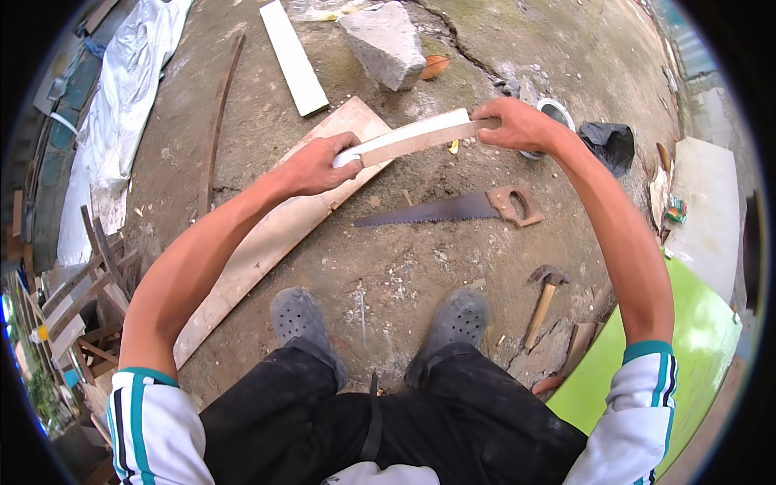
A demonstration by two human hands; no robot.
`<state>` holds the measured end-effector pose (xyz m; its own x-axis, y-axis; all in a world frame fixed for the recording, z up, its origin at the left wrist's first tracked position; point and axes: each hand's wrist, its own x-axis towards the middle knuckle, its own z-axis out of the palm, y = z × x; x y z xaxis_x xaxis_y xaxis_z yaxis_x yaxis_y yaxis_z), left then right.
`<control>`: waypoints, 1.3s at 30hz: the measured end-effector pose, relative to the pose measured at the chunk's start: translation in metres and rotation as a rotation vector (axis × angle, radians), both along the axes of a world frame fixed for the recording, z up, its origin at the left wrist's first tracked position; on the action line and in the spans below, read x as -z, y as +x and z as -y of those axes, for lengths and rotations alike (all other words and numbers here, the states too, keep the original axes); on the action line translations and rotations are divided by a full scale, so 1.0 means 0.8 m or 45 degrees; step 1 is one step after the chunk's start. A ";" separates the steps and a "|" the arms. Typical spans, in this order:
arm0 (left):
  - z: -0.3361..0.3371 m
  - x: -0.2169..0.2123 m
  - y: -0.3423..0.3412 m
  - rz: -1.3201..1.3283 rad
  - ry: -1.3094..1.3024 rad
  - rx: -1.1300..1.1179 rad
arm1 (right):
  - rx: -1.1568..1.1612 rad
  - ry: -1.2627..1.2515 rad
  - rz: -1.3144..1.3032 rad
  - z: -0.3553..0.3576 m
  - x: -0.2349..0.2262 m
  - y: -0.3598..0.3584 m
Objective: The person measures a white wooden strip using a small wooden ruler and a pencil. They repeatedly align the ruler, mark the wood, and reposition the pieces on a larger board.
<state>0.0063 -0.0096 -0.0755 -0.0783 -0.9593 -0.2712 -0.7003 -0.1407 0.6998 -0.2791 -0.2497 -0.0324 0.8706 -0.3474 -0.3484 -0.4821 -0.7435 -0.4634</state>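
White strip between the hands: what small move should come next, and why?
Probably lower the white strip onto the pale plank: the left hand and right hand hold it near its ends, the plank appears partly beneath it, and the handsaw lies apart.

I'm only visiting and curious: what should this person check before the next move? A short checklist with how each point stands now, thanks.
1. Left grip closed at the white strip's left end: ok.
2. Right grip closed at the tan strip's right end: ok.
3. White and tan strips fastened together: cannot tell.
4. Handsaw lying apart from both gray clogs: ok.
5. Claw hammer lying apart from the clogs: ok.
6. Hands gloved: not ok, both are bare.
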 end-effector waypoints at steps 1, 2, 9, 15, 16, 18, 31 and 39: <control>0.000 -0.007 -0.001 -0.026 0.006 -0.016 | 0.008 0.000 0.030 0.000 -0.009 -0.003; 0.000 -0.010 -0.002 -0.069 0.013 -0.021 | 0.006 -0.036 0.045 -0.003 -0.015 -0.007; 0.011 -0.040 -0.020 -0.227 0.190 -0.064 | 0.007 -0.108 0.232 -0.004 -0.042 -0.040; 0.016 -0.064 -0.019 -0.311 0.178 0.006 | 0.173 -0.013 0.159 -0.020 -0.081 -0.035; 0.018 -0.072 -0.020 -0.312 0.188 0.015 | 0.172 -0.033 0.213 -0.015 -0.078 -0.042; 0.022 -0.082 -0.021 -0.311 0.216 0.020 | 0.165 -0.064 0.252 -0.008 -0.075 -0.045; 0.018 -0.114 -0.009 -0.332 0.281 0.059 | 0.157 0.017 0.253 -0.007 -0.091 -0.034; 0.013 -0.108 0.001 -0.346 0.265 0.051 | 0.181 -0.028 0.168 -0.008 -0.102 -0.022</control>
